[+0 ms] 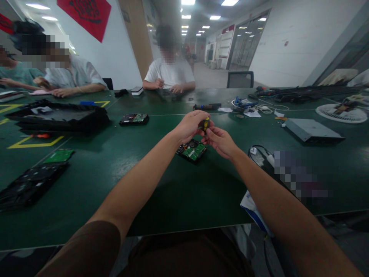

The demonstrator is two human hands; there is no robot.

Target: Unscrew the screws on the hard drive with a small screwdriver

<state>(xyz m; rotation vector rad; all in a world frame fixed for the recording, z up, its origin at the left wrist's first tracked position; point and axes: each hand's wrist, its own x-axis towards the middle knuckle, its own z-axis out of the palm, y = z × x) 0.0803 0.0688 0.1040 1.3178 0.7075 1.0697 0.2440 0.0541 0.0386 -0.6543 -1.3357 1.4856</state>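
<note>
Fingers of the left hand (190, 124) are curled over a yellow-and-black tool handle (206, 124), clamped on it. Right hand (221, 142): fingertips bunched close together by the handle's lower end; can't tell if they grip it or something small under it.

Hard drive (194, 152) sits on the green tabletop (178, 196), just below both hands, green board up. Near corner is in plain view; far side is partly behind the hands.

Room: tabletop runs between the forearms from the drive's near corner to the table's near edge. Left side: second hard drive (134, 119) well apart, past the left forearm; black plastic tray (60, 117) farther out. Right side is tighter: black cable (261, 147) loops near the right forearm, metal box (313, 130) beyond it. Dark tool (201, 107) lies just past the hands on the far side. White-and-blue item (250, 206) pokes over the near edge by the right forearm. Co-worker (170, 75) sits across, at the far edge.
</note>
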